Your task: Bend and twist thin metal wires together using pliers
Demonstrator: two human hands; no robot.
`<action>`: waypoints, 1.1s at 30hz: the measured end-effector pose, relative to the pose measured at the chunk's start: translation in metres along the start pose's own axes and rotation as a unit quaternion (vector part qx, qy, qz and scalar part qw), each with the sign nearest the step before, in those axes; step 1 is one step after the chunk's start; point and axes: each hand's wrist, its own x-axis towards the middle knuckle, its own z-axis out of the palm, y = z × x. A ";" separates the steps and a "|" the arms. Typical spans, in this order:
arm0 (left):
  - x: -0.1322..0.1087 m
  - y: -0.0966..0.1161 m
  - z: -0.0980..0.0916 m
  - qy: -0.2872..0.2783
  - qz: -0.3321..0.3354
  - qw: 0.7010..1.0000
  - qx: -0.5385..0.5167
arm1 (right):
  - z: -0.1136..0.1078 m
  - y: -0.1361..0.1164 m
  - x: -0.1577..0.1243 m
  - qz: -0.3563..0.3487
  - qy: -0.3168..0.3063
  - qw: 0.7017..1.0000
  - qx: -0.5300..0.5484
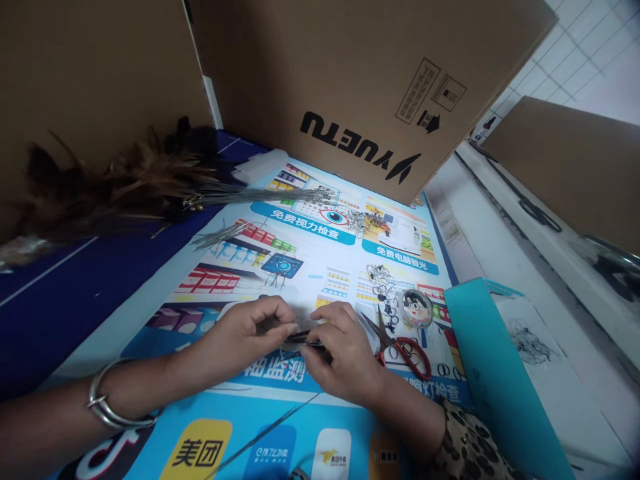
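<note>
My left hand (267, 325) pinches a thin dark piece (299, 337) with fine wire ends between thumb and forefinger. From the other side my right hand (340, 350) has its fingers closed round the same piece; its exact kind is too small to make out. Both hands are just above the printed poster sheet (310, 267). Beside my right hand lie red-handled scissors (407, 353) with their blades apart. Past them are a small round container (417, 308) with a cartoon face and a scatter of small black wire loops (383, 287). Thin dark strands (270, 433) lie on the sheet nearer to me.
A bundle of straight thin wires (270, 195) lies towards the back, near brown feathers (135, 170) at the left. Another tangle of wire bits (367, 220) is at the back. Cardboard boxes (340, 67) wall off the far side. A teal box (500, 373) stands at the right.
</note>
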 end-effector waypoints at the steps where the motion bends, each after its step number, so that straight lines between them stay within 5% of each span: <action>1: 0.000 0.000 0.000 -0.001 0.002 1.000 0.008 | 0.000 0.000 0.000 -0.003 0.002 1.000 0.009; 8: -0.004 0.003 -0.002 0.011 0.032 0.998 0.052 | 0.003 0.005 0.003 -0.018 0.008 0.998 0.053; 15: -0.004 0.012 -0.003 0.081 0.170 0.975 0.116 | 0.006 0.005 0.003 -0.017 0.036 0.997 0.063; 22: -0.006 0.013 -0.004 0.064 0.176 0.976 0.111 | 0.006 0.008 0.003 0.014 0.035 0.994 0.102; 33: -0.016 0.012 -0.002 0.091 0.274 0.940 0.182 | 0.005 0.009 0.003 0.026 0.016 0.994 0.107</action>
